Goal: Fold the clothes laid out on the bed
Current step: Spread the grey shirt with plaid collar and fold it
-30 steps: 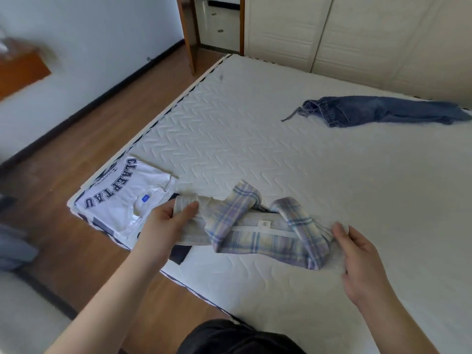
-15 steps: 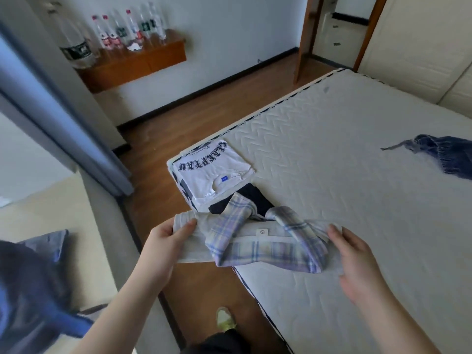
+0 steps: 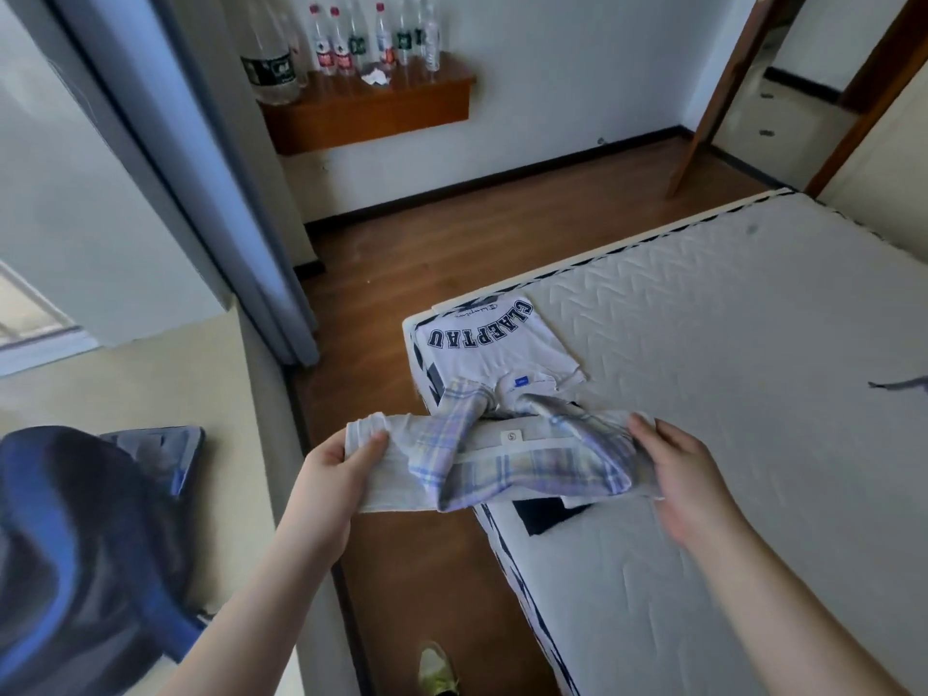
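Hands, left [image 3: 335, 469] and right [image 3: 690, 482], pinching folded plaid cotton shirt [image 3: 502, 457], have carried it off the white quilted bed [image 3: 728, 369] towards the folded white lettered T-shirt [image 3: 489, 346]; stacking likely follows.

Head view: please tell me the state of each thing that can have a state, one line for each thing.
Plaid shirt: folded into a bundle, held in the air by both ends.
Left hand: grips the shirt's left end.
Right hand: holds the shirt's right end.
White T-shirt: folded, lying flat on the bed corner.
Dark garment: on the bed, mostly hidden under the shirt.
Bottles: standing upright on the shelf.
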`<state>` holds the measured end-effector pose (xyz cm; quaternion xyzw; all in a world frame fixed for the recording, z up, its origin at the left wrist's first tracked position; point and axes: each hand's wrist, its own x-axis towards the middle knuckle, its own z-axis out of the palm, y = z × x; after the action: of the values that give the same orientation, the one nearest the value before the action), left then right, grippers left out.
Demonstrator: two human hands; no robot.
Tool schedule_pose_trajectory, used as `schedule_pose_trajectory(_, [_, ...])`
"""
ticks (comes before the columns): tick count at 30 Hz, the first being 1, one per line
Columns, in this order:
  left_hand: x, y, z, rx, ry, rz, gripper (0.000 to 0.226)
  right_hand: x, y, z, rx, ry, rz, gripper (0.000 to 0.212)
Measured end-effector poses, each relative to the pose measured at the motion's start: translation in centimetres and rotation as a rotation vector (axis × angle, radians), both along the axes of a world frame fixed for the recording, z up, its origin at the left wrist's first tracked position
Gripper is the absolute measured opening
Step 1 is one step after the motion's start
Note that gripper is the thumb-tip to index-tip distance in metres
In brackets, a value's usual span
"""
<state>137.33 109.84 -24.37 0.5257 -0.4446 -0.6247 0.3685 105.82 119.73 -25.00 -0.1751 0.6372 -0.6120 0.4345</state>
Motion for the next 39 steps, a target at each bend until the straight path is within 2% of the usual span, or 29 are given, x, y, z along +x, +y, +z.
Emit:
schedule_pose_trajectory(4, [0.5,-4.3,-0.3,0.013,0.002,-0.012,0.014,0.0,-5.3,0.4,-0.010,0.039,0.029,0.024])
schedule_pose_trajectory(12, [-2.6,-13.0,-1.0,0.039,-0.017,0.032,0.014,-3.7,-13.2,-0.1,0.024,0.022,0.062,0.017])
schedule_pose_trajectory(24, [-10.5,-25.2,-6.0,0.111,-0.156,0.134,0.017,-12.3,-27.7,-6.2,0.251,-0.025,0.137,0.014])
schedule_pose_trajectory(27, [-12.0,-28.2,-7.5,0.139,-0.198,0.177,0.023,-13.8,-32.1,-7.0,0.293,0.021,0.153,0.013])
schedule_pose_trajectory(32, [-14.3,-33.7,-9.5,0.167,-0.236,0.198,0.020,-16.2,-39.3,-8.1,0.339,0.090,0.192,0.012])
schedule_pose_trajectory(35, [-15.5,-37.7,-10.6,0.194,-0.238,0.187,0.024,-17.4,-44.1,-9.1,0.355,0.166,0.199,0.012])
schedule_pose_trajectory(39, [-17.3,-43.8,-12.0,0.242,-0.199,0.221,0.019,-18.6,-50.2,-10.7,0.389,0.192,0.161,0.015])
